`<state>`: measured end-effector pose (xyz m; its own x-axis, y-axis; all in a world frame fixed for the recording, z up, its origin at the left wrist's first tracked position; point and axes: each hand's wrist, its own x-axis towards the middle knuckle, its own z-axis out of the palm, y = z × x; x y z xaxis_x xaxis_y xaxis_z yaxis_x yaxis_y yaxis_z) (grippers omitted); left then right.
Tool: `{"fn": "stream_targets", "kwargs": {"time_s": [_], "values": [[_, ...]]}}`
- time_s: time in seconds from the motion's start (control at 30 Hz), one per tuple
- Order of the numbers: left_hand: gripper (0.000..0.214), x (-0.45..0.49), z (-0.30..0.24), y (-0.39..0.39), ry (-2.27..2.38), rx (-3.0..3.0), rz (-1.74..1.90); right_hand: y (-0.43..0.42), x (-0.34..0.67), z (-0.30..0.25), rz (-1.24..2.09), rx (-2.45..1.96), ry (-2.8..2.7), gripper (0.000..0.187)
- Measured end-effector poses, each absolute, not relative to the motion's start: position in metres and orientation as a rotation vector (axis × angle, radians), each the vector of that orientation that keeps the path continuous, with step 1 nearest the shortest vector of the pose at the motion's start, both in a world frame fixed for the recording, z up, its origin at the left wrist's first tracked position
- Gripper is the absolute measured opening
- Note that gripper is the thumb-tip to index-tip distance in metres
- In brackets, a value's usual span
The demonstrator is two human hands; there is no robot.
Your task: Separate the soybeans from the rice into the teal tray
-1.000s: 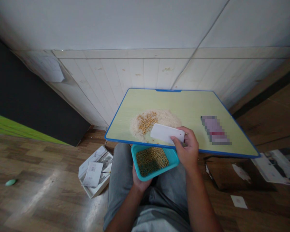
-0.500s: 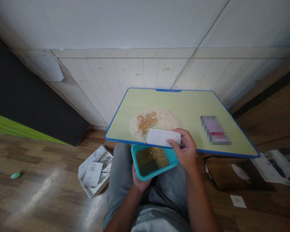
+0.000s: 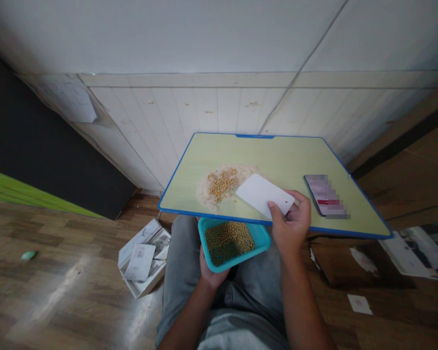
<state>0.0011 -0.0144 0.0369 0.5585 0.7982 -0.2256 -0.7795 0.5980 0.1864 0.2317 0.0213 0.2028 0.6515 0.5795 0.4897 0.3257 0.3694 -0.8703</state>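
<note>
My right hand [image 3: 291, 224] pinches a flat white scraper card [image 3: 264, 195] over the green tabletop with a blue rim [image 3: 277, 155], just right of a heap of white rice [image 3: 207, 190] with yellow beans [image 3: 222, 182] on top. My left hand [image 3: 210, 273] holds a teal rectangular tub [image 3: 233, 241] from below, tucked under the table's front edge above my lap. The tub is partly filled with yellow and green beans. Most of the left hand's fingers are hidden under the tub.
A phone [image 3: 324, 195] lies on the right part of the table. On the wooden floor sit an open white box with papers [image 3: 144, 257] to the left, papers [image 3: 419, 250] to the right and a small green object [image 3: 28, 255]. A white panelled wall is behind.
My right hand has lifted the white card from the table's front edge by the tub and swung it right and back, beside the heap. The tub has stayed in place.
</note>
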Motion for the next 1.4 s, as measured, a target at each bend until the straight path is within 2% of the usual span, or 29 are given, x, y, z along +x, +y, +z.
{"fn": "stream_targets", "kwargs": {"time_s": [0.17, 0.6, 0.87, 1.4], "values": [[0.059, -0.0004, 0.0295, -0.0156, 0.346, 0.051, 0.935, 0.0184, 0.2302, 0.2041, 0.211, -1.245, -0.906, 0.044], [0.046, 0.0017, 0.0344, -0.017, 0.476, 0.041, 0.975, 0.0134, 0.2333, 0.1998, 0.225, -1.33, -1.066, 0.036], [0.056, -0.0007, 0.0326, -0.0178, 0.505, -0.005, 0.942, 0.0141, 0.2315, 0.2007, 0.244, -1.301, -1.101, 0.031], [0.058, 0.0001, 0.0299, -0.0162, 0.417, 0.037, 0.926, 0.0148, 0.2269, 0.204, 0.251, -1.27, -1.204, 0.023]]}}
